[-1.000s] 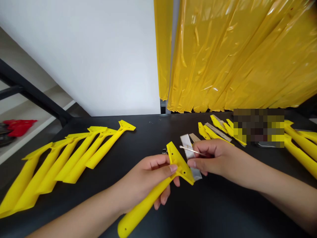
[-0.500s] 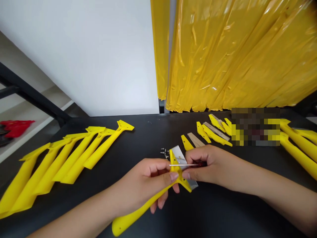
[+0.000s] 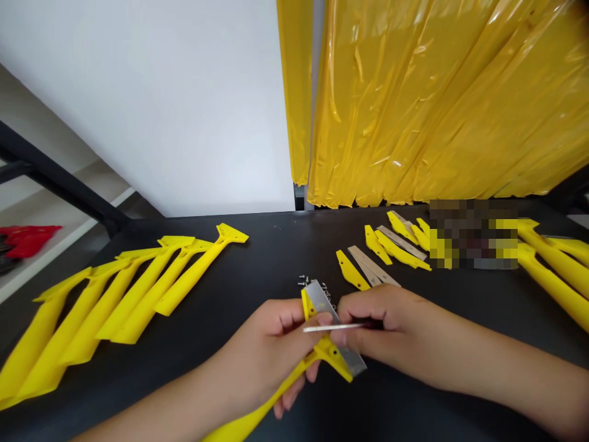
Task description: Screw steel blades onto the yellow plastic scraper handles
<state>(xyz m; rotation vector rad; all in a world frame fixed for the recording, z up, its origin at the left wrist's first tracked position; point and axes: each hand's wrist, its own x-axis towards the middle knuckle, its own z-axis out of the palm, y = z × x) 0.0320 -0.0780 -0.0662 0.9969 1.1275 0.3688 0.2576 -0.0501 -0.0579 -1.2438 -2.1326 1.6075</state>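
My left hand is closed around the neck of a yellow scraper, its thumb pressing on the head. Along the head lies a flat metal blade, angled down to the right. My right hand grips a screwdriver, its handle mostly hidden in the fingers. The pale shaft points left across the scraper head, over my left thumb, and is blurred. My right fingertips are at the blade's edge; I cannot tell whether they touch it. Small screws lie on the table just behind the scraper head.
On the black table, several yellow scraper handles lie in a row at left. Yellow clamp plates and grey blades lie behind my right hand. More yellow handles are at right. Yellow plastic sheeting hangs behind.
The scraper head has tilted and shifted slightly left and down, with the blade now more on top. The screwdriver shaft has moved lower with my right hand.
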